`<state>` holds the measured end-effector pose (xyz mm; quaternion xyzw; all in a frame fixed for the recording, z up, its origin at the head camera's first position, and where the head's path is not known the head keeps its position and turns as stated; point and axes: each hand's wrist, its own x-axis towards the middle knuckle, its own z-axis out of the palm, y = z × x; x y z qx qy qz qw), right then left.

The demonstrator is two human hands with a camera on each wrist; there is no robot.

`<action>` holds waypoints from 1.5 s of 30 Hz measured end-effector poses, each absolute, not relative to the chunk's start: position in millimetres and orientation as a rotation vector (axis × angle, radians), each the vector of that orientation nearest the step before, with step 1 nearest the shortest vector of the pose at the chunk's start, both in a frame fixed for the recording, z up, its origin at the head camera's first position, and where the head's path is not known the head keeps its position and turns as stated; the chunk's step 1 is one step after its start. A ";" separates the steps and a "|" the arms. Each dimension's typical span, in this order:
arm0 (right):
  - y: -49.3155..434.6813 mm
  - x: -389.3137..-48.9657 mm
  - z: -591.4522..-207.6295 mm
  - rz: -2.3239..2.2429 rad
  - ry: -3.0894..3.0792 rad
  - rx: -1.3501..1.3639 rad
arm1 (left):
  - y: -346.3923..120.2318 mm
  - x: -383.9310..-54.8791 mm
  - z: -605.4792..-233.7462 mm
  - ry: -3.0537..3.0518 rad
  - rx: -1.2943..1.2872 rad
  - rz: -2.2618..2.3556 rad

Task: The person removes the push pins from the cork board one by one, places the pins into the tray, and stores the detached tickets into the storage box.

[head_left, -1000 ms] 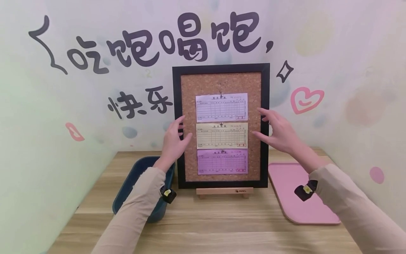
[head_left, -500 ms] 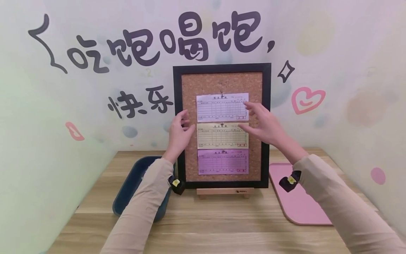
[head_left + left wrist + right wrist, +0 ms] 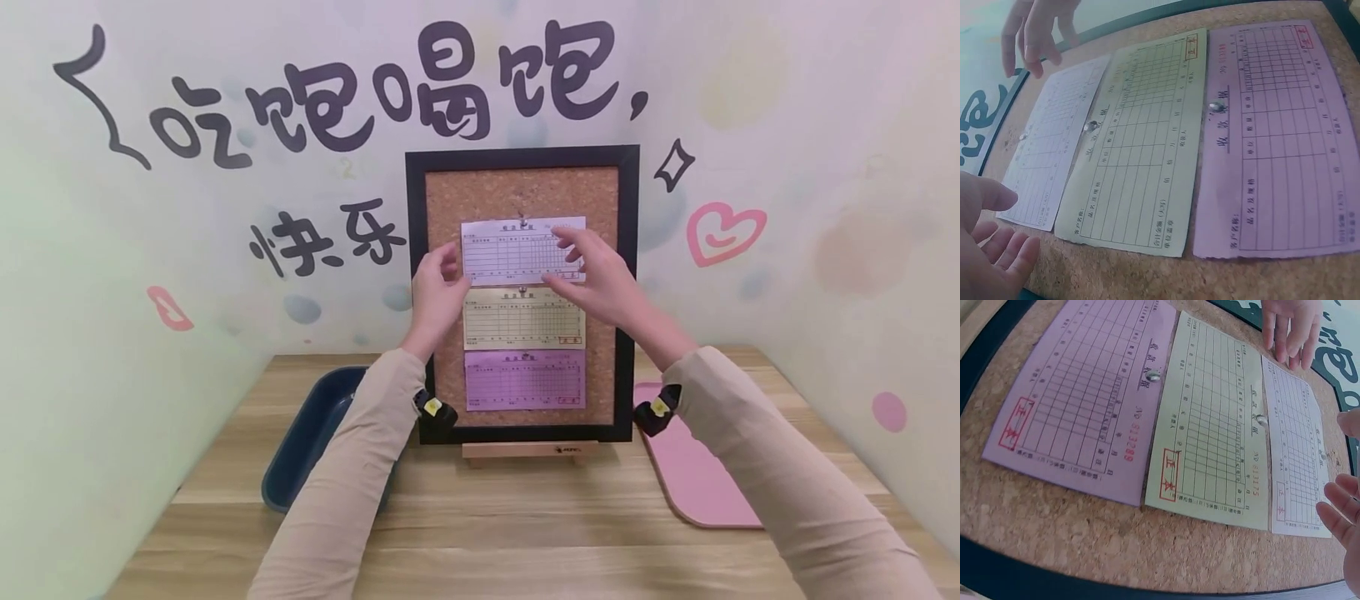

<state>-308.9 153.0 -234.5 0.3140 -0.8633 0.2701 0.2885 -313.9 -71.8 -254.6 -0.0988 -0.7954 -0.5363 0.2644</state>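
Three receipt slips are pinned one above another on a cork board (image 3: 480, 193) with a black frame: a white slip (image 3: 510, 254) on top, a yellow slip (image 3: 521, 321) in the middle, a purple slip (image 3: 525, 382) at the bottom. A silver pushpin (image 3: 1152, 376) holds the purple slip, and another pushpin (image 3: 1090, 127) the yellow one. My left hand (image 3: 438, 292) is at the white slip's lower left edge, fingers loosely bent and nothing in them. Over the white slip's right part hovers my right hand (image 3: 603, 279), thumb and fingers spread apart, covering its right edge in the head view.
The board leans on a small wooden easel (image 3: 517, 450) on a wooden table (image 3: 525, 517). A dark blue bin (image 3: 300, 454) stands at left, partly behind my left sleeve. A pink tray (image 3: 690, 483) lies at right. Behind is a wall with large black lettering (image 3: 450, 79).
Both hands have moved inward over the board toward the white slip, the right hand farther, from the frame's right side. The slips and board have stayed in place.
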 end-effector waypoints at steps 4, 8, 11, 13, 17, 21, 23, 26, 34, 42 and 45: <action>150.7 -313.4 -235.0 0.718 -2.274 0.860 | -69.1 -315.9 -251.0 -2.127 -0.235 -1.480; 148.8 -317.5 -235.5 0.730 -2.274 0.843 | -67.9 -318.3 -248.3 -2.111 -0.204 -1.517; 147.3 -320.6 -236.0 0.748 -2.288 0.817 | -67.0 -320.1 -246.1 -2.102 -0.186 -1.543; 146.2 -322.5 -236.4 0.760 -2.294 0.810 | -66.4 -321.1 -244.7 -2.101 -0.173 -1.556; 143.7 -325.7 -235.9 0.764 -2.307 0.812 | -64.9 -322.2 -242.2 -2.110 -0.151 -1.558; 141.4 -328.4 -233.2 0.747 -2.312 0.806 | -63.7 -324.9 -241.1 -2.096 -0.141 -1.559; 140.1 -329.8 -231.3 0.739 -2.305 0.807 | -63.5 -326.1 -241.0 -2.082 -0.144 -1.565; 137.9 -331.7 -229.1 0.733 -2.296 0.807 | -63.6 -326.6 -241.5 -2.073 -0.152 -1.571; 132.4 -340.5 -226.9 0.759 -2.275 0.798 | -64.2 -326.2 -245.8 -2.110 -0.150 -1.573; 127.9 -349.9 -226.3 0.824 -2.229 0.783 | -65.3 -326.2 -250.6 -2.214 -0.227 -1.556; 125.5 -351.9 -225.6 0.845 -2.231 0.768 | -66.5 -324.2 -251.2 -2.244 -0.235 -1.553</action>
